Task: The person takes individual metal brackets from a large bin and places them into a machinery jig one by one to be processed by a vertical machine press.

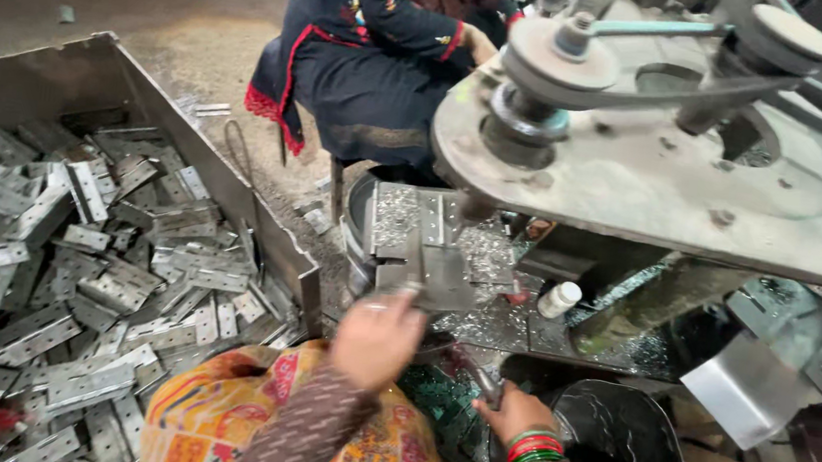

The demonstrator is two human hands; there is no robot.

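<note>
My left hand (378, 336) reaches forward to a flat metal hinge plate (447, 275) lying on the machine's work bed (482, 323), fingers curled on its near edge. My right hand (512, 410), with red and green bangles at the wrist, is closed around a thin metal lever or rod (484, 381) beside a black bucket (626, 448). Metal shavings (484, 253) cover the bed around the plate.
A large metal bin (262, 212) at left holds several loose hinges (86, 270). Overhead, a machine plate (657, 184) carries pulleys and a belt (646, 88). Another person in dark clothes (378, 47) sits opposite. A small white bottle (558, 298) stands on the bed.
</note>
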